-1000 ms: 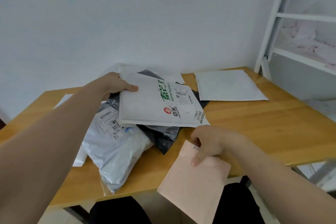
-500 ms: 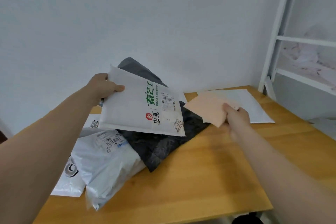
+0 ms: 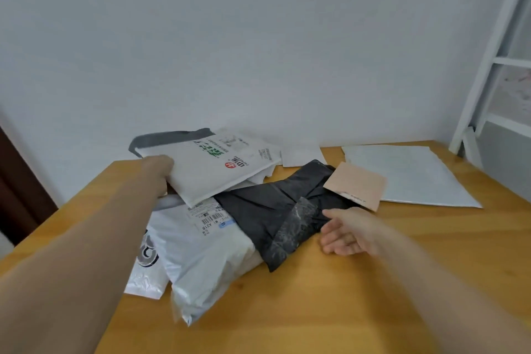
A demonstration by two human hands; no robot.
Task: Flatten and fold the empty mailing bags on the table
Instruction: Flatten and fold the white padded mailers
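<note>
My left hand (image 3: 158, 171) grips the left edge of a white printed mailer (image 3: 212, 169), held flat just above the pile at the back of the wooden table (image 3: 330, 310). Below it lie a crumpled black bag (image 3: 275, 215) and a puffy white bag (image 3: 207, 261) with a barcode label. A small pink envelope (image 3: 357, 190) rests on the black bag and on a flat white mailer (image 3: 411, 178) at the right. My right hand (image 3: 347, 231) hovers open, fingers spread, beside the black bag's right end, holding nothing.
A thin white bag with a black round logo (image 3: 146, 264) lies under the pile at the left. More white sheets (image 3: 301, 155) sit by the wall. A white metal frame (image 3: 482, 72) stands at the right corner. A dark door edge (image 3: 17, 190) is at the left.
My right hand let go of the pink envelope on the right-hand mailers and drew back, open. My left hand carried the printed mailer back toward the wall and lower.
</note>
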